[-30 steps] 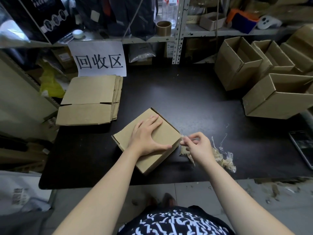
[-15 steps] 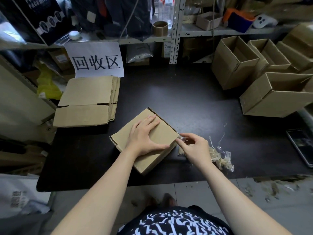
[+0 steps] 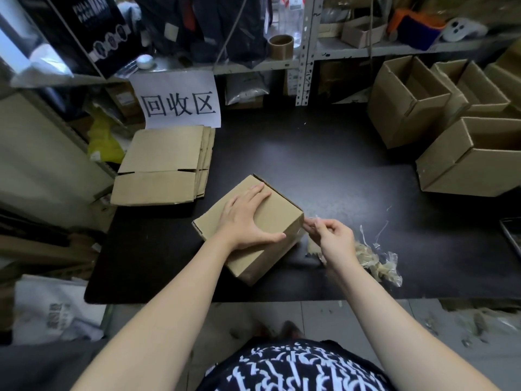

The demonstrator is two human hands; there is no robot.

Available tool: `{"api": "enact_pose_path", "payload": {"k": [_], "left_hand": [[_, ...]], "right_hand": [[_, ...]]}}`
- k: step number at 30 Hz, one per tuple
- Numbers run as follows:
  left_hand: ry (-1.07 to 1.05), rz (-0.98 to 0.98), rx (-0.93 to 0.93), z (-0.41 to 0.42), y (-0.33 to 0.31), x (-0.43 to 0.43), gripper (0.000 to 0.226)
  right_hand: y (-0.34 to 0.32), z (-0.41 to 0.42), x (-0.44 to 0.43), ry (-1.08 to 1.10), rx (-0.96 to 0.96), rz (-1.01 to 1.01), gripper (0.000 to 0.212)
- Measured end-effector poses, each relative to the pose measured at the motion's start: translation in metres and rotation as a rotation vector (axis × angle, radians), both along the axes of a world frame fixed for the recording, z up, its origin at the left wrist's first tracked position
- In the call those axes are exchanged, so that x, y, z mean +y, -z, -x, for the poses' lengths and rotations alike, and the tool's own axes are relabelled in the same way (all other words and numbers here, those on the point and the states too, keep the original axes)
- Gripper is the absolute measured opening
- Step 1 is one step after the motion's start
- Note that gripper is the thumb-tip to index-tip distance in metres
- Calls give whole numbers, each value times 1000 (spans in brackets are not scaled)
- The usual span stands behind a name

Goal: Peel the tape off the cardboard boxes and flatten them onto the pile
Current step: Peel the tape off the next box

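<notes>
Done: pile (image 3: 160, 167) at 10 o'clock
Now: left hand (image 3: 245, 218) flat on box (image 3: 282, 214), right hand (image 3: 335, 241) pinching tape (image 3: 310, 221)
To do: boxes (image 3: 400, 114) at 2 o'clock

The black table (image 3: 324, 170) carries a closed box (image 3: 272, 218), a flattened pile (image 3: 160, 167), open boxes (image 3: 400, 117) and tape scraps (image 3: 379, 263)

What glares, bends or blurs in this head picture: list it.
Head view: a soft glare patch on the matt black tabletop beyond the brown cardboard box; the wide lens bows the grey metal shelf edge; the right hand pinching clear tape is blurred.
</notes>
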State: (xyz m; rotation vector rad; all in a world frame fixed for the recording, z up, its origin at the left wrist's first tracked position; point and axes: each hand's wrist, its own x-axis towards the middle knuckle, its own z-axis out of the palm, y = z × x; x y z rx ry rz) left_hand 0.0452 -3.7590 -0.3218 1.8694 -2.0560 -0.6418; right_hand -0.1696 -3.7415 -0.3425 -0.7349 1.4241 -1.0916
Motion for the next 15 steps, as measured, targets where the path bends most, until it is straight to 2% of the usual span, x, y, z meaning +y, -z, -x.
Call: {"api": "enact_pose_path", "payload": {"k": [2, 4, 7, 11, 15], "left_hand": [[-2, 23, 91, -6, -12, -3, 108], [39, 52, 172, -8, -25, -5, 100], [101, 115, 169, -2, -50, -7, 92], [132, 240, 191, 13, -63, -15, 78], [113, 380, 230, 18, -64, -17, 54]], "right_hand": [[-12, 0, -5, -24, 8, 114, 19], [-28, -1, -10, -83, 149, 242, 17], [-45, -7, -18, -103, 294, 359, 14], [-65, -17, -23, -98, 188, 394, 12], [-85, -19, -27, -90, 205, 511, 12]]}}
